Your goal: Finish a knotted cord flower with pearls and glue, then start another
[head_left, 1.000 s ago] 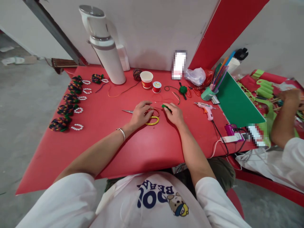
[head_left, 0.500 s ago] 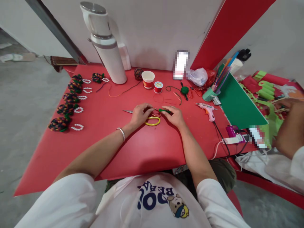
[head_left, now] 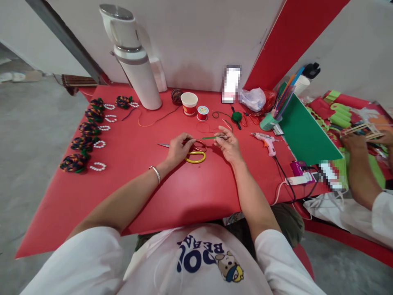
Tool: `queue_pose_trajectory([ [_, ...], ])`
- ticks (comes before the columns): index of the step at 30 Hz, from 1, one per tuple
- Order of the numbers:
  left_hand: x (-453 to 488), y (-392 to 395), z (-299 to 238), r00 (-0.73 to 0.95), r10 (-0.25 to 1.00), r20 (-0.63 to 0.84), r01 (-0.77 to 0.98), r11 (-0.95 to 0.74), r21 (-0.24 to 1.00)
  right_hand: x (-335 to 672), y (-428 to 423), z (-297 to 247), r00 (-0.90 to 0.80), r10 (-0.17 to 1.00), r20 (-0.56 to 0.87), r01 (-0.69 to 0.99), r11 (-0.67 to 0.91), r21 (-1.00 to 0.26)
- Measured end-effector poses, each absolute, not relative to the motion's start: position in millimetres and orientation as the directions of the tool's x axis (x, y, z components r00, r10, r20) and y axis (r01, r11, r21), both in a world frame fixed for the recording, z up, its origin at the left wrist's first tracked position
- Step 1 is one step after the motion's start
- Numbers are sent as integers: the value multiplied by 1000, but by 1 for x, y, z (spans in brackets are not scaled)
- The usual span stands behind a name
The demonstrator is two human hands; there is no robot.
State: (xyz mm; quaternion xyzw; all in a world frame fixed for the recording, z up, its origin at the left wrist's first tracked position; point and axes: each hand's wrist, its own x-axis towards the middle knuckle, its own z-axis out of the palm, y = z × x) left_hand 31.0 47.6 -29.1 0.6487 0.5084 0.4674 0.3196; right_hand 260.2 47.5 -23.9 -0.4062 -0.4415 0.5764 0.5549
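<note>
Head view: green strand mostly left of right hand, one end in its pinched grip

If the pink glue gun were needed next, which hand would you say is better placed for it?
Probably the right hand: it is nearer the pink glue gun, though holding a green piece; the left hand is farther off, over the scissors.
</note>
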Motion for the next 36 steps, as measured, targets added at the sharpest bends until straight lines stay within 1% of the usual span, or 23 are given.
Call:
queue_pose_trajectory([
  [1, 31, 47, -29, 63, 950, 307, 385, -307, 870, 258, 46, -24, -98, 995, -13, -302, -43, -952],
  [3, 32, 46, -27, 98, 927, 361, 441, -366, 820, 255, 43, -24, -189, 980, -68, -294, -122, -948],
  [5, 32, 44, -26, 135, 905, 403, 480, -416, 773, 251, 40, -23, -243, 967, -80, -250, -142, -958],
  [9, 34, 40, -24, 167, 882, 441, 483, -463, 743, 247, 36, -19, -235, 969, -83, -227, -137, -964],
  [12, 35, 39, -24, 136, 902, 411, 463, -424, 778, 246, 37, -18, -233, 964, -125, -268, -187, -945],
  [15, 34, 40, -26, 95, 942, 322, 377, -333, 864, 249, 40, -19, -231, 963, -141, -305, -209, -929],
  [17, 33, 42, -30, 41, 962, 270, 311, -269, 911, 253, 42, -20, -207, 969, -137, -312, -198, -929],
  [19, 31, 44, -33, -19, 969, 246, 281, -231, 931, 257, 42, -19, -134, 986, -98, -285, -133, -949],
  [21, 30, 45, -34, -38, 970, 241, 285, -220, 933, 259, 39, -18, -47, 999, -12, -174, -20, -984],
  [23, 29, 44, -32, -10, 969, 247, 306, -232, 923, 258, 33, -17, -28, 991, 128, 56, 129, -990],
  [25, 30, 42, -28, 34, 962, 273, 344, -267, 900, 257, 26, -17, -130, 954, 272, 310, 299, -902],
  [27, 31, 41, -25, 76, 950, 304, 384, -309, 870, 257, 21, -20, -266, 897, 354, 467, 441, -766],
  [29, 32, 39, -23, 111, 942, 317, 416, -333, 846, 259, 20, -25, -341, 864, 370, 546, 503, -670],
  [31, 32, 40, -23, 129, 941, 314, 434, -338, 835, 263, 21, -30, -343, 864, 368, 605, 503, -617],
  [33, 32, 40, -24, 139, 941, 308, 442, -337, 831, 267, 24, -33, -328, 868, 374, 636, 496, -592],
  [36, 31, 41, -25, 147, 940, 307, 446, -340, 828, 268, 24, -32, -309, 855, 417, 635, 512, -578],
])
